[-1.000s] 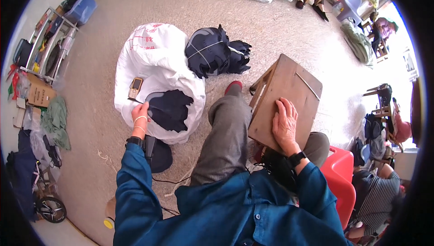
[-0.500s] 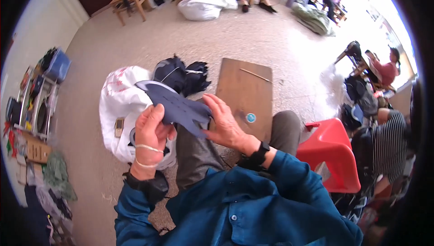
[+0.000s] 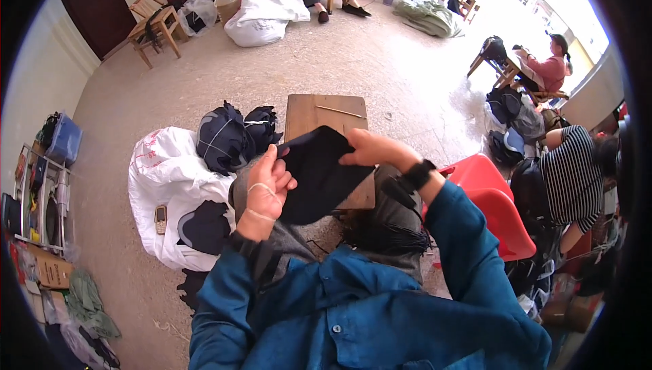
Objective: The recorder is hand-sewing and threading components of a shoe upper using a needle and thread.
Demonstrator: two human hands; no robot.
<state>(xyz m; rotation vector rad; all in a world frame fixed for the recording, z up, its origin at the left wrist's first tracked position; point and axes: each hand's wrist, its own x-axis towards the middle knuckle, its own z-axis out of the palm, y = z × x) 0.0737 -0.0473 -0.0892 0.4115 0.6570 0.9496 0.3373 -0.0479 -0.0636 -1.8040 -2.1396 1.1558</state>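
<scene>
A piece of black cloth [image 3: 316, 176] is spread between my hands above my lap. My left hand [image 3: 267, 186] pinches its left edge between thumb and fingers. At its upper right edge, my right hand [image 3: 375, 150] grips it with thumb and fingers. Behind the cloth stands a small wooden table [image 3: 299, 108], partly hidden, with a thin stick [image 3: 339, 110] on it. Left of my hands lie tied bundles of dark cloth pieces [image 3: 223, 137]. Another dark piece with a grey curved edge [image 3: 207, 228] rests on a white sack [image 3: 151, 166], beside a phone [image 3: 161, 219].
A red plastic stool [image 3: 485, 197] stands close by my right arm. Beyond it a person in a striped top [image 3: 574, 176] bends among bags. At left is a shelf rack [image 3: 44, 200]. Farther off are a wooden chair [image 3: 156, 27], white bag [image 3: 265, 13] and seated people.
The cloth has turned from its navy face with a light edge to a broad black face. My right hand has moved right and up onto its upper edge. The view has shifted right.
</scene>
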